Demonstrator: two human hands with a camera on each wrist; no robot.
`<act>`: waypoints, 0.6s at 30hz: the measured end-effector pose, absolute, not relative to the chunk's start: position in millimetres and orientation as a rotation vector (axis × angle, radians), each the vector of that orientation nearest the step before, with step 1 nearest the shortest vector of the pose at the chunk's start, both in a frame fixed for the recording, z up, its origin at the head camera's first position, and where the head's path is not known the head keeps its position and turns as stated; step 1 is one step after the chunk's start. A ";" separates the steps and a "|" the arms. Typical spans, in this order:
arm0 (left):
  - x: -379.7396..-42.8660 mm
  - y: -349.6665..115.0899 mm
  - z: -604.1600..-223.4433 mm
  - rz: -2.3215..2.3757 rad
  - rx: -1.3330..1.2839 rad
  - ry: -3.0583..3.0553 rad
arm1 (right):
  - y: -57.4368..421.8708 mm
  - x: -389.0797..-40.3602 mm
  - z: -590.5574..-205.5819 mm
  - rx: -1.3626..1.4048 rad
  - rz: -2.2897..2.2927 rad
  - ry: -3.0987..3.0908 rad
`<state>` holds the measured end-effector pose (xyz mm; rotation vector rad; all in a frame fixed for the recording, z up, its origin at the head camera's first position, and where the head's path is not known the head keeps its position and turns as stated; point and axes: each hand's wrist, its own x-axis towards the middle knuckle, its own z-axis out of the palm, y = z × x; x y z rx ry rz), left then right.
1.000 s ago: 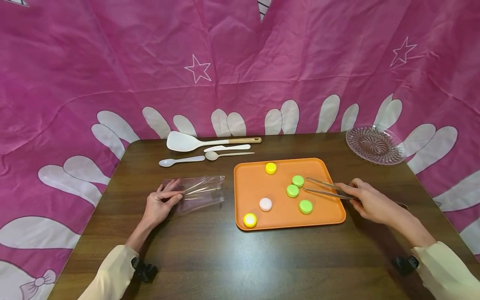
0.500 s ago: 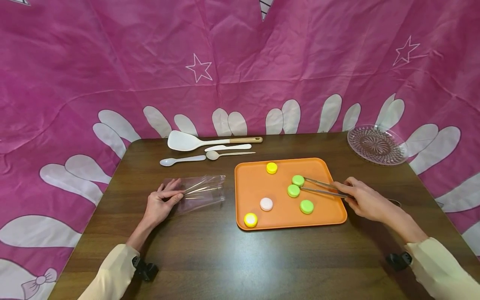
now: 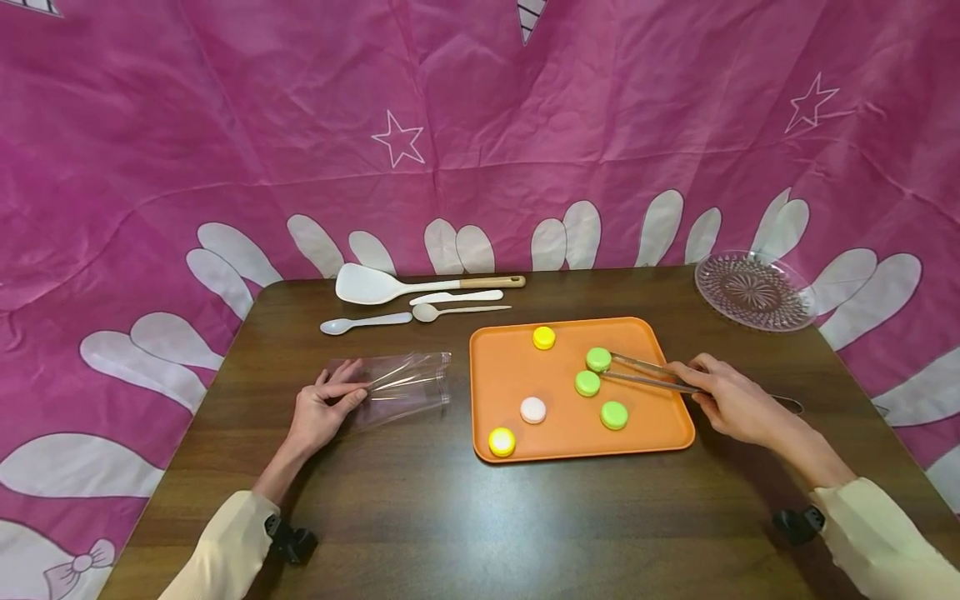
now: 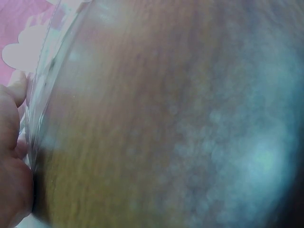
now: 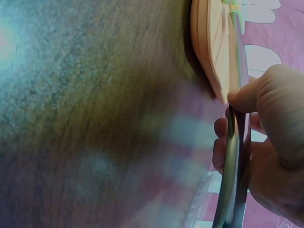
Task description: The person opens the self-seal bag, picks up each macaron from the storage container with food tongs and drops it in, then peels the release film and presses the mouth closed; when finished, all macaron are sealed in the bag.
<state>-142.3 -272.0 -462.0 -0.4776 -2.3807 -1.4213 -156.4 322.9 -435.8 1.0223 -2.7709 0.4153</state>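
My left hand (image 3: 321, 412) pinches the near-left part of a clear plastic bag (image 3: 408, 387) that lies flat on the table. In the left wrist view, the bag (image 4: 45, 90) runs along the fingers. Metal tongs (image 3: 648, 382) are held in my right hand (image 3: 738, 404), tips over the orange tray (image 3: 510, 362). Those tips reach the right side of the upper green macaron (image 3: 598, 359); whether they pinch it I cannot tell. A second green macaron (image 3: 587, 383) sits just below, close to the lower tip. The right wrist view shows fingers and thumb around the tongs (image 5: 232, 156).
Also on the tray are another green macaron (image 3: 613, 415), a pale pink one (image 3: 533, 410) and yellow ones (image 3: 543, 337). Behind the bag lie a white spatula (image 3: 367, 285), a white knife (image 3: 457, 297) and two spoons (image 3: 366, 323). A clear patterned plate (image 3: 753, 292) stands back right.
My right hand has moved slightly left with the tongs, bringing their tips from beside the upper green macaron up to it. My left hand and the bag have stayed still.
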 end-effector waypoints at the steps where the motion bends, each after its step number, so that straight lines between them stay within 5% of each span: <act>1: -141.9 -271.7 -461.4 -1.422 -0.475 -2.383 | 322.8 -156.7 -435.9 1.026 0.414 -2.758; 18: -141.5 -272.7 -462.7 -1.417 -0.496 -2.379 | 294.9 -167.0 -424.7 1.110 0.488 -2.666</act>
